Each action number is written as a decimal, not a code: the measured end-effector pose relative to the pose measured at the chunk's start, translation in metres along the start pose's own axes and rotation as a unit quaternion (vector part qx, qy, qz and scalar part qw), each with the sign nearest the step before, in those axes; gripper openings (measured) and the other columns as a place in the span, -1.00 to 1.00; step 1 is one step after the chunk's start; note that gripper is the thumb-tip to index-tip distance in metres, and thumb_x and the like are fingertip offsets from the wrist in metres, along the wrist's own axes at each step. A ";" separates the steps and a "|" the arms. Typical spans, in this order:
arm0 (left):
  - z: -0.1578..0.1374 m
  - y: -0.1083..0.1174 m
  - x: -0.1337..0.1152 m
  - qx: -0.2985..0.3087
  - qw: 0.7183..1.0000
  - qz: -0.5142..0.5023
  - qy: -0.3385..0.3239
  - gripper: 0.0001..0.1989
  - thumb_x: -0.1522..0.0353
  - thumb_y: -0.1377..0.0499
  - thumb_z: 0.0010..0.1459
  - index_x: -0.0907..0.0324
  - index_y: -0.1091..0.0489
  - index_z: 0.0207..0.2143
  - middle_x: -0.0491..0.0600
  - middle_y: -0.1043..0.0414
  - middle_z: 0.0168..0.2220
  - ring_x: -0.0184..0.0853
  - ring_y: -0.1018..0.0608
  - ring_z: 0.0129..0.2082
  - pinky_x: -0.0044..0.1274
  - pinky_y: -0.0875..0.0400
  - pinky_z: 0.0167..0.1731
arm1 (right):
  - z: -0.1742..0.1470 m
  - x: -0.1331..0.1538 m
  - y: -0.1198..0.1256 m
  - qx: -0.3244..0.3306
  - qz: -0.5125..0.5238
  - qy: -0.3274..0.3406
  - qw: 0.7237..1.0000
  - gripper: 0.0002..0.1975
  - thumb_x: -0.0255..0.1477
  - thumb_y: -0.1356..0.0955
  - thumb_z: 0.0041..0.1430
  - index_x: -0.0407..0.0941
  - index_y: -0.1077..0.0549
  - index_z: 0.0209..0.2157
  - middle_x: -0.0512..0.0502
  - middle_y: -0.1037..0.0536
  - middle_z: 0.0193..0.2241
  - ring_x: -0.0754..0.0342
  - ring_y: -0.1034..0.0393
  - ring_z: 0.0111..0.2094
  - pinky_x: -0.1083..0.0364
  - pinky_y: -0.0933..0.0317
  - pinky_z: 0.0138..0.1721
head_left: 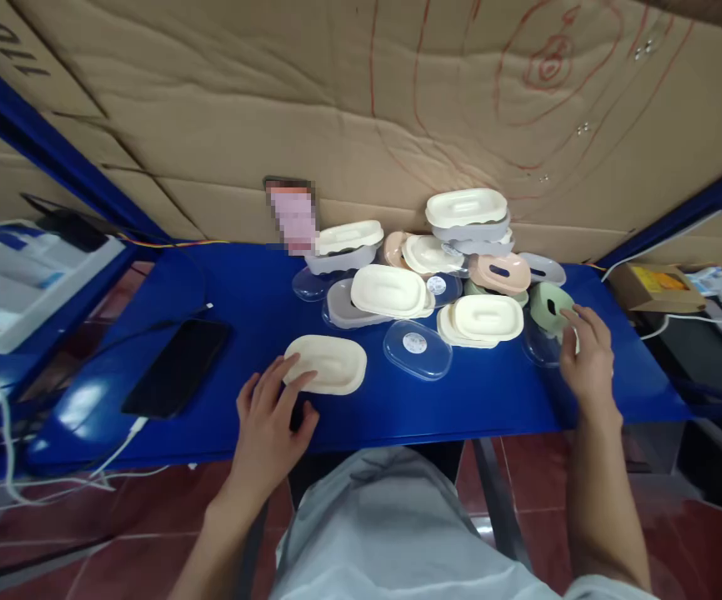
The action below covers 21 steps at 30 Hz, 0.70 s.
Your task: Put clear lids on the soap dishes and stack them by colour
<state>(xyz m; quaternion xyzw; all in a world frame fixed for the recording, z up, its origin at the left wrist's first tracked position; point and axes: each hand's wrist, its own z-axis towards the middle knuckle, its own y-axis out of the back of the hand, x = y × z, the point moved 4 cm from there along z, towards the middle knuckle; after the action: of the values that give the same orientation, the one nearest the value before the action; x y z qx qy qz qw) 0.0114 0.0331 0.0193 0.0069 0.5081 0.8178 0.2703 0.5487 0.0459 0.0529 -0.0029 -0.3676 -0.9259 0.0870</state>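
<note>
My left hand (273, 417) is open, its spread fingertips resting on the left end of a cream oval tray (339, 364) that lies flat. At the right, my right hand (589, 358) has its fingers and thumb closed around the right end of a pale green oval box with a dark slot (546, 307); the box is tilted up. Beneath it a clear plastic lid (541, 348) partly shows. Between the hands lie another clear lid with a round label (429, 360) and stacked cream trays (489, 318).
Grey boxes (342, 261), a peach box (503, 273) and more cream trays (389, 290) are piled at the back of the blue table (361, 421). A black phone (177, 367) with a cable lies left. A blurred-screen phone (293, 218) leans on the cardboard wall (242, 108).
</note>
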 end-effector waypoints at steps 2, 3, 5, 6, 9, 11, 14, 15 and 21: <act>-0.001 -0.001 0.002 0.006 1.000 -0.006 0.010 -0.68 0.49 -0.15 0.34 0.16 -0.43 0.12 0.22 -0.46 0.29 0.13 -0.43 0.36 0.00 -0.26 0.28 | 0.000 0.053 0.004 -0.001 0.035 0.014 0.999 -0.61 -0.48 -0.30 0.48 -0.09 -0.49 0.26 -0.37 -0.56 0.18 -0.24 -0.43 0.29 -0.25 -0.33 0.27; -0.001 -0.001 0.001 0.013 1.000 -0.008 0.008 -0.69 0.50 -0.14 0.33 0.14 -0.44 0.09 0.19 -0.49 0.27 0.13 -0.43 0.35 -0.02 -0.28 0.26 | -0.001 0.085 0.004 0.016 0.069 0.040 0.997 -0.60 -0.51 -0.30 0.47 -0.05 -0.48 0.26 -0.30 -0.60 0.15 -0.22 -0.46 0.25 -0.25 -0.34 0.26; -0.001 -0.003 -0.003 0.027 1.000 -0.013 -0.006 -0.71 0.51 -0.15 0.33 0.11 -0.48 0.04 0.12 -0.55 0.21 0.09 -0.47 0.31 -0.07 -0.33 0.21 | -0.004 0.150 -0.004 0.088 0.132 0.104 0.982 -0.56 -0.50 -0.33 0.45 0.02 -0.43 0.30 -0.21 -0.62 0.12 -0.17 -0.50 0.22 -0.21 -0.37 0.24; -0.001 -0.003 -0.005 0.033 0.999 -0.016 -0.012 -0.73 0.51 -0.17 0.33 0.10 -0.50 0.02 0.09 -0.56 0.20 0.07 -0.48 0.29 -0.09 -0.35 0.19 | -0.006 0.178 -0.010 0.129 0.140 0.119 0.975 -0.54 -0.45 -0.36 0.46 0.03 -0.40 0.33 -0.21 -0.60 0.17 -0.17 -0.47 0.25 -0.21 -0.35 0.26; -0.001 -0.003 -0.012 0.049 0.998 -0.034 -0.033 -0.76 0.48 -0.21 0.34 0.07 -0.55 -0.01 0.05 -0.59 0.17 0.02 -0.51 0.23 -0.15 -0.39 0.14 | -0.010 0.228 -0.032 0.217 0.124 0.105 0.963 -0.42 -0.25 -0.35 0.50 -0.04 -0.24 0.45 -0.28 -0.42 0.37 -0.25 -0.27 0.41 -0.27 -0.24 0.36; -0.002 -0.001 -0.015 0.054 0.996 -0.049 -0.046 -0.77 0.46 -0.24 0.34 0.06 -0.57 -0.01 0.04 -0.59 0.15 -0.01 -0.51 0.19 -0.19 -0.42 0.10 | -0.011 0.235 -0.042 0.246 0.111 0.093 0.958 -0.42 -0.22 -0.31 0.53 -0.03 -0.21 0.46 -0.25 -0.38 0.40 -0.25 -0.21 0.45 -0.28 -0.18 0.40; -0.001 0.001 -0.014 0.045 0.996 -0.057 -0.048 -0.81 0.43 -0.25 0.36 0.07 -0.58 -0.02 0.05 -0.61 0.11 -0.01 -0.51 0.13 -0.19 -0.44 0.06 | -0.006 0.226 -0.044 0.254 0.098 0.095 0.958 -0.50 -0.26 -0.29 0.54 -0.01 -0.29 0.41 -0.22 -0.39 0.40 -0.23 -0.24 0.43 -0.28 -0.17 0.40; -0.001 0.001 -0.013 0.039 0.997 -0.055 -0.043 -0.82 0.42 -0.26 0.37 0.08 -0.58 -0.02 0.06 -0.61 0.09 -0.01 -0.51 0.12 -0.19 -0.44 0.06 | -0.001 0.223 -0.042 0.243 0.096 0.099 0.960 -0.52 -0.27 -0.30 0.54 -0.03 -0.32 0.40 -0.24 -0.39 0.40 -0.23 -0.24 0.43 -0.27 -0.17 0.39; -0.003 -0.002 -0.008 0.029 0.997 -0.061 -0.031 -0.88 0.36 -0.28 0.39 0.08 -0.59 -0.06 0.04 -0.62 0.05 -0.04 -0.52 0.09 -0.22 -0.44 0.08 | 0.056 0.233 -0.062 0.200 0.099 0.173 0.960 -0.55 -0.36 -0.30 0.53 -0.06 -0.36 0.37 -0.25 -0.45 0.36 -0.24 -0.30 0.38 -0.28 -0.15 0.38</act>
<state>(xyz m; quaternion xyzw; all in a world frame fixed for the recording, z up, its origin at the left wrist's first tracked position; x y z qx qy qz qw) 0.0186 0.0276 0.0184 0.0092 0.5224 0.7840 0.3350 0.3058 0.0912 0.0683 0.1380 -0.5222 -0.8070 0.2389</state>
